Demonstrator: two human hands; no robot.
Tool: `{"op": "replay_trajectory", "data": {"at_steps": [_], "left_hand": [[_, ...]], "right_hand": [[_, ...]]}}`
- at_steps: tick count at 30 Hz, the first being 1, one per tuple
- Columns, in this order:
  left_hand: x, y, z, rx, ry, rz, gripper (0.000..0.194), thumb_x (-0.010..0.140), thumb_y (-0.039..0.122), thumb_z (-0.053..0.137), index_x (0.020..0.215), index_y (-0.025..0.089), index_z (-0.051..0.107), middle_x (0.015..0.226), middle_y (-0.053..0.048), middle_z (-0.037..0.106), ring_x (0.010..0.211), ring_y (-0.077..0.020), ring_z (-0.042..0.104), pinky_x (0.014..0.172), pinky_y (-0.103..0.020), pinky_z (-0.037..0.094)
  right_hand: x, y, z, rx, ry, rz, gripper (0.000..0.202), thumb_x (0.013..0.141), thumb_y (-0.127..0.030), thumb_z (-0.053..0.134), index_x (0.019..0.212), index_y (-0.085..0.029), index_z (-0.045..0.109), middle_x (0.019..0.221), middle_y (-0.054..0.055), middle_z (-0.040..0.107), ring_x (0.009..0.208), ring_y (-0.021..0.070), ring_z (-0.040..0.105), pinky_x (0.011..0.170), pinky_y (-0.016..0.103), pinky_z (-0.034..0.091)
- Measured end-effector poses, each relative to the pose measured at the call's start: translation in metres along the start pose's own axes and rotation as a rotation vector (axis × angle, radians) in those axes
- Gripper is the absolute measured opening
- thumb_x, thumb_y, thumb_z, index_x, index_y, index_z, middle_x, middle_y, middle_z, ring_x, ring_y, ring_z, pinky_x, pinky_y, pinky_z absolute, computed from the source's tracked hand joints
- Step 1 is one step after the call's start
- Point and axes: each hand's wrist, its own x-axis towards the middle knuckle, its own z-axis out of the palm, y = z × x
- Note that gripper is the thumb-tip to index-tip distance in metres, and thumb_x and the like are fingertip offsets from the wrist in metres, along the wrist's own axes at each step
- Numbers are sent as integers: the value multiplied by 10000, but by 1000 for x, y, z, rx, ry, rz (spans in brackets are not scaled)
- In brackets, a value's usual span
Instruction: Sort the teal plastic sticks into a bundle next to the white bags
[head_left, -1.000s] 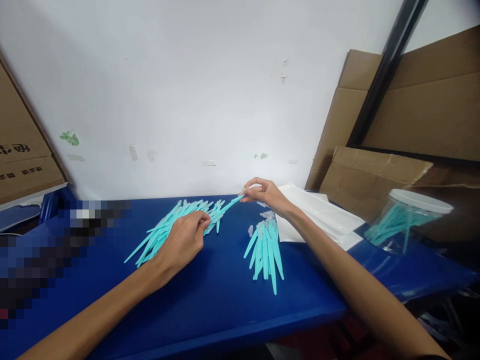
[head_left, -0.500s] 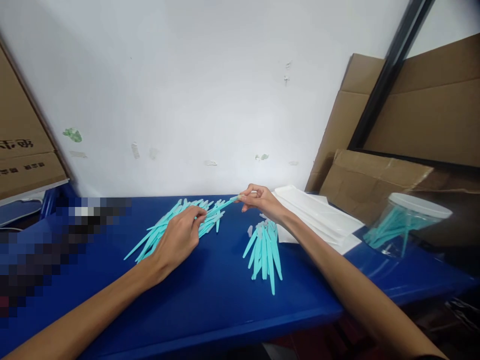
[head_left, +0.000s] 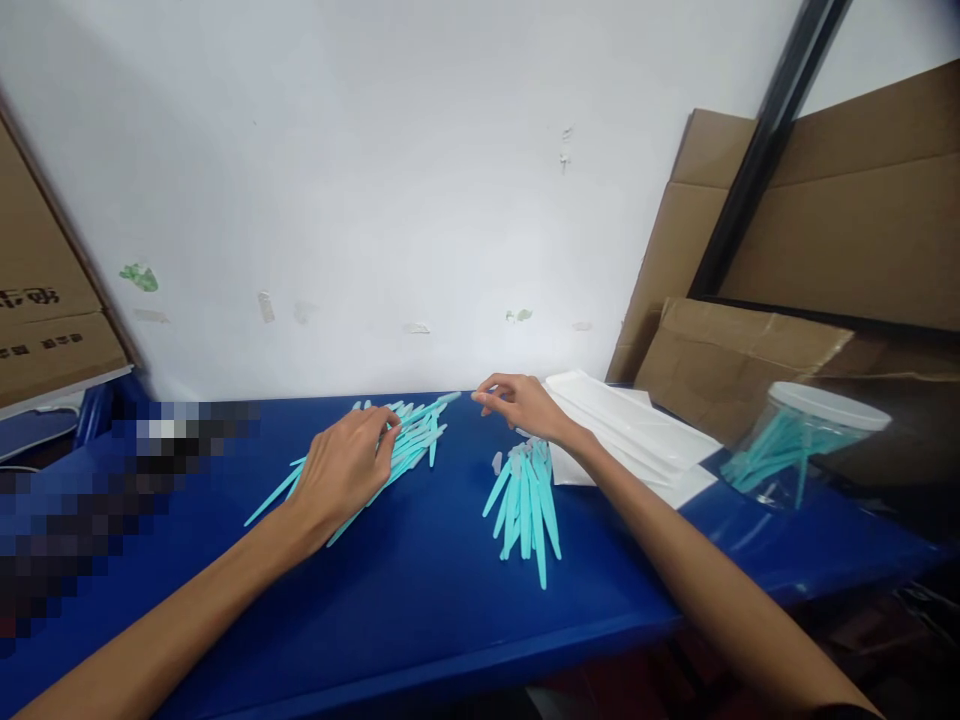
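My left hand (head_left: 349,460) is closed in a pinch on a teal eyebrow razor (head_left: 435,406), whose pale end points right toward my other hand. Beneath and around it lies a loose pile of similar razors (head_left: 412,450), partly covered by the hand. Just beyond the razor's tip, with a small gap between, my right hand (head_left: 521,405) has its thumb and forefinger pinched together. Whatever may be between those fingertips is too small to make out. Below the right hand a second bunch of teal razors (head_left: 529,500) is fanned out, with translucent pieces (head_left: 497,462) at its upper end.
White sheets or bags (head_left: 630,435) lie under my right forearm. A clear jar (head_left: 799,450) with a white lid holds more teal razors at the right. Cardboard (head_left: 742,350) leans behind it. The blue table (head_left: 420,600) meets a white wall (head_left: 420,200).
My right fingers have come off the razor's end, leaving a gap. My left hand has shifted slightly left and down with the razor. The view has moved a little.
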Motion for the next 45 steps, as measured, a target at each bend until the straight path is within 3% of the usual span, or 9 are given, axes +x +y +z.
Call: {"op": "replay_trajectory", "data": {"at_steps": [3,6,13,15,25,32,36,38,45], "left_hand": [[2,0,-6,147,-52,-26,241,945,290,371,969,202,593,874,-67,664,895,-256,589,536,-282,327],[2,-1,-8,247,-115,-55,263,939,266,343,905,183,590,834,-85,645,860,-261,572,514,-283,316],[1,-1,-5,364,-175,-75,324,943,279,325,888,152,619,891,-122,614,883,-282,544,517,-283,359],[0,0,-4,363,-169,-73,336,948,305,333,912,151,629,907,-124,610,905,-286,541,515,-278,366],[-4,9,3,268,-77,67,312,972,283,334,946,179,628,920,-92,612,910,-243,530,515,-270,357],[-10,19,5,109,-89,280,267,972,252,358,947,193,617,919,-87,601,922,-233,519,564,-290,392],[-12,20,6,63,-90,313,270,976,259,357,941,194,617,898,-83,593,888,-228,512,589,-306,402],[-12,19,6,56,-96,311,275,978,261,354,939,192,618,900,-83,595,893,-228,514,593,-307,401],[-12,18,5,67,-118,327,302,987,271,334,941,193,622,892,-79,603,882,-230,513,603,-316,397]], "right_hand": [[1,12,-9,-334,87,29,289,952,-448,505,954,-225,689,766,19,730,671,167,648,651,275,432],[2,22,-18,-491,5,87,241,917,-418,569,905,-226,714,811,35,733,720,187,649,643,280,413],[-3,27,-36,-107,-593,149,445,715,-561,743,1033,-249,737,960,39,728,801,183,649,652,259,459],[-3,26,-36,-79,-674,151,502,664,-564,778,1053,-249,734,969,37,720,808,177,640,650,249,452],[0,19,-1,-161,-605,155,558,583,-681,773,887,-218,706,852,7,690,704,143,597,584,235,387],[-3,6,19,-233,-441,52,480,771,-676,630,823,-202,684,728,-1,686,616,130,568,562,249,341],[-1,-1,10,-235,-279,9,435,820,-629,610,896,-215,718,836,21,712,685,145,585,601,255,353],[-1,-3,0,-176,-317,7,405,754,-595,700,875,-210,734,849,22,714,699,146,588,598,249,359],[-6,-6,-9,23,-761,50,387,631,-489,821,921,-239,763,863,1,737,740,150,618,593,224,418]]}}
